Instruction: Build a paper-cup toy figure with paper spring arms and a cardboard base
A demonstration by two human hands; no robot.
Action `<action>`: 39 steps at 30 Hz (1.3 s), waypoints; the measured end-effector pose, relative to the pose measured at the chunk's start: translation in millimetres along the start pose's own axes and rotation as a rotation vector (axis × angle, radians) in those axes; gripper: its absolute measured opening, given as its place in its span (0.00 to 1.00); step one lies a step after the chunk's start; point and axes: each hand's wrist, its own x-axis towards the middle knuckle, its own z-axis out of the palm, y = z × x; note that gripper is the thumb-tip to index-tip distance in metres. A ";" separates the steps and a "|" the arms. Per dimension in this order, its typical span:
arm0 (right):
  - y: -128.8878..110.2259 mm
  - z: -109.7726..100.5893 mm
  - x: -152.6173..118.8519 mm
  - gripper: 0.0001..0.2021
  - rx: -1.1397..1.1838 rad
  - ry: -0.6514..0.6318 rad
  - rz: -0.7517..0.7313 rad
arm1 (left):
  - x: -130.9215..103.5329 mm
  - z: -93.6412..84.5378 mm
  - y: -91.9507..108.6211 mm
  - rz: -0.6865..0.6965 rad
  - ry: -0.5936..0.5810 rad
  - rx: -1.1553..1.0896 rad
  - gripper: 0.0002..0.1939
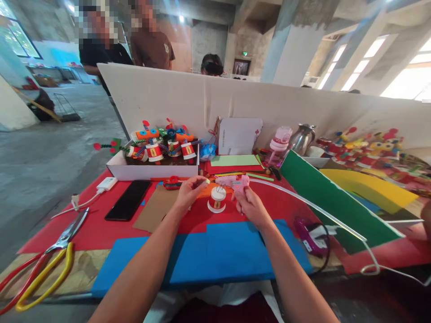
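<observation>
A white partition board (208, 101) stands across the far edge of the work surface; people stand behind it. The table (101, 224) is covered with red sheet material. A blue foam sheet (215, 255) lies at the near edge, between the two forearms. A green sheet (323, 202) and a yellow sheet (370, 188) lie to the right. A white box (155, 169) sits far left and contains finished paper-cup figures (161, 146).

A black phone (128, 199) lies left of centre, with a white charger (106, 183) just beyond it. Large scissors (50, 260) with red and yellow handles lie at the near left corner. A purple object (308, 233) with a black cord lies near right.

The right hand (251, 204) is closed around the handle of a pink glue gun (234, 181). The long axis of the gun runs left to right, with the nozzle pointing left. Its white cable (313, 206) trails away to the right.

The left hand (188, 190) pinches a small pale piece (206, 181) between thumb and fingertips; what the piece is cannot be told at this size. The piece sits just beside the gun nozzle.

A small paper cup (217, 199), white with a red band, stands upright on the red sheet. It lies between the two hands, just below and nearer than the nozzle. Neither hand touches it; both are about equally close.
</observation>
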 end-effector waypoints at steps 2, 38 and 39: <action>1.1 0.9 0.1 0.16 -0.007 0.001 0.003 | 0.9 -0.3 -0.7 -0.001 -0.003 -0.004 0.14; 14.4 2.5 3.8 0.18 0.018 0.003 -0.016 | 0.7 -0.9 -5.3 -0.011 -0.031 -0.061 0.14; 15.0 2.6 4.1 0.18 0.015 0.004 -0.018 | 0.8 -1.0 -5.4 -0.010 -0.031 -0.056 0.14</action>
